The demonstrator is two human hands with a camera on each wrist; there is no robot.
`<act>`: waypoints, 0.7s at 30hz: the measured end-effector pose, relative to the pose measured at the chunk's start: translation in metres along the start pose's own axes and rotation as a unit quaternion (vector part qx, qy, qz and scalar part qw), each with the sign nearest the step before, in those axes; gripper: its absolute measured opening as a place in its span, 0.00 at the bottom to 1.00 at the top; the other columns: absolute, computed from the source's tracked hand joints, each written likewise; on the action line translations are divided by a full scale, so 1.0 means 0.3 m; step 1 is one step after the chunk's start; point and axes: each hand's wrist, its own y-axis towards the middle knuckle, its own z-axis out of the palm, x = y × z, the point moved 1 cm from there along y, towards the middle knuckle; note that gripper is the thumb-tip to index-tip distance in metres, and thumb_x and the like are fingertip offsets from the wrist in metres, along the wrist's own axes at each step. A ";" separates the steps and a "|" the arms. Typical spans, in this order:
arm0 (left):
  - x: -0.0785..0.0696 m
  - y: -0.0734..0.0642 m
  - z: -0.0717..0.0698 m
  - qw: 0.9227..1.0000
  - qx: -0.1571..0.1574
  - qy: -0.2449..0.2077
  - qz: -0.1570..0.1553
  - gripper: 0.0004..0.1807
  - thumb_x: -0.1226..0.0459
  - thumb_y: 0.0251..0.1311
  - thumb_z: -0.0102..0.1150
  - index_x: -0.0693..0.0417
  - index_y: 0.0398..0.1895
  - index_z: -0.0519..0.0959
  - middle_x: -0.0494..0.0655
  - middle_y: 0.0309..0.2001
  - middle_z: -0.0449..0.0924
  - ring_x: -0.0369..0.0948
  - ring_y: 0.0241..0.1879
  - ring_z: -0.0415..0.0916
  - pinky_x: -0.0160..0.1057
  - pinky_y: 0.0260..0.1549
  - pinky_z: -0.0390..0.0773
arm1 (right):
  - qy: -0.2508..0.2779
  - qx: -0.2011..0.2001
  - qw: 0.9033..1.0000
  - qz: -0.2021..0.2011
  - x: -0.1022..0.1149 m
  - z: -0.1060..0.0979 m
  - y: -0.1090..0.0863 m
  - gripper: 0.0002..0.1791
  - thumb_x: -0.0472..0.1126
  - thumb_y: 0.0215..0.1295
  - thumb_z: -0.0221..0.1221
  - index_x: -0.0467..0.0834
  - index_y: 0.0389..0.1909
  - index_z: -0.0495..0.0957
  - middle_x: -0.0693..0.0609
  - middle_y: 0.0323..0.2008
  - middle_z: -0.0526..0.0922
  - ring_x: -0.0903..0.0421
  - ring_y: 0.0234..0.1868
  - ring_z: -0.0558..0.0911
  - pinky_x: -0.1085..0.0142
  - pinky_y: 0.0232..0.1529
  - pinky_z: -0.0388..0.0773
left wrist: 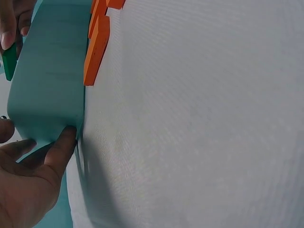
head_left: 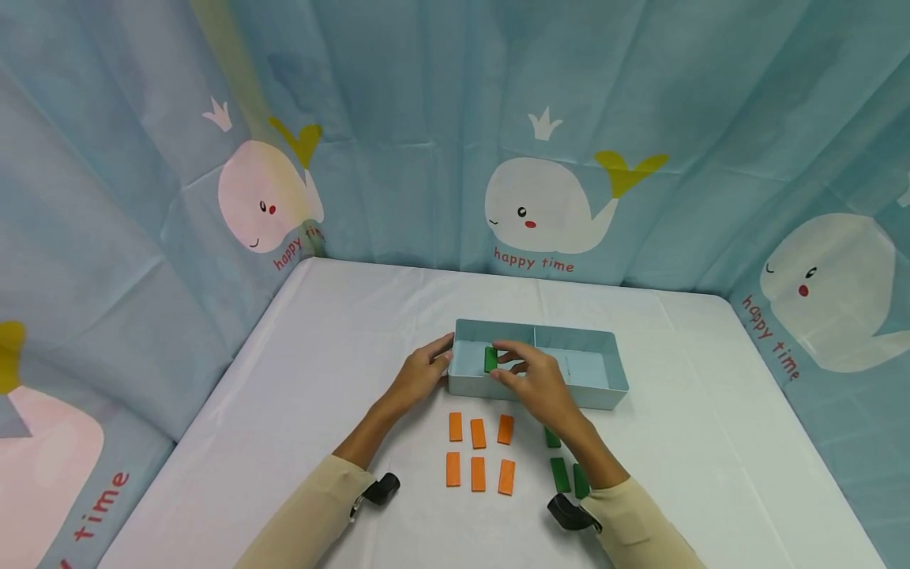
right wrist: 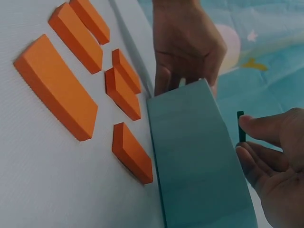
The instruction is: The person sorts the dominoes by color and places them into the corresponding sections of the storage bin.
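Observation:
My right hand (head_left: pixel 529 379) pinches a green block (head_left: pixel 490 359) upright between thumb and fingers, over the left compartment of a blue-grey divided box (head_left: pixel 597 397). In the right wrist view the green block (right wrist: pixel 241 126) shows as a thin edge between the fingertips, just past the box's near wall (right wrist: pixel 199 156). My left hand (head_left: pixel 418 375) rests its fingers against the box's left end. In the left wrist view, the fingers of that hand (left wrist: pixel 28 185) touch the end wall low down, close to the tablecloth.
Two rows of orange blocks (head_left: pixel 478 474) lie on the white tablecloth (head_left: pixel 327 332) in front of the box. Several green blocks (head_left: pixel 560 475) lie to their right, partly under my right forearm. Blue curtains (head_left: pixel 426 95) with whale prints stand around the table.

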 end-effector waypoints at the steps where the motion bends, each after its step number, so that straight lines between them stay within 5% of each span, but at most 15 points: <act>1: 0.000 -0.001 0.000 1.000 0.000 -0.001 0.000 0.30 0.59 0.85 0.43 0.52 0.85 0.59 0.53 0.83 0.59 0.54 0.80 0.59 0.54 0.66 0.79 | 0.000 0.001 1.000 0.003 0.001 0.002 0.004 0.26 0.37 0.69 0.71 0.41 0.67 0.80 0.46 0.53 0.88 0.49 0.45 0.89 0.61 0.44 0.89; 21: 0.007 0.002 -0.003 1.000 0.005 -0.013 0.000 0.30 0.57 0.85 0.44 0.51 0.85 0.59 0.53 0.83 0.59 0.53 0.80 0.60 0.53 0.66 0.79 | 0.003 0.025 1.000 0.010 -0.003 0.037 0.076 0.28 0.34 0.68 0.71 0.37 0.68 0.79 0.43 0.59 0.86 0.46 0.47 0.90 0.56 0.47 0.90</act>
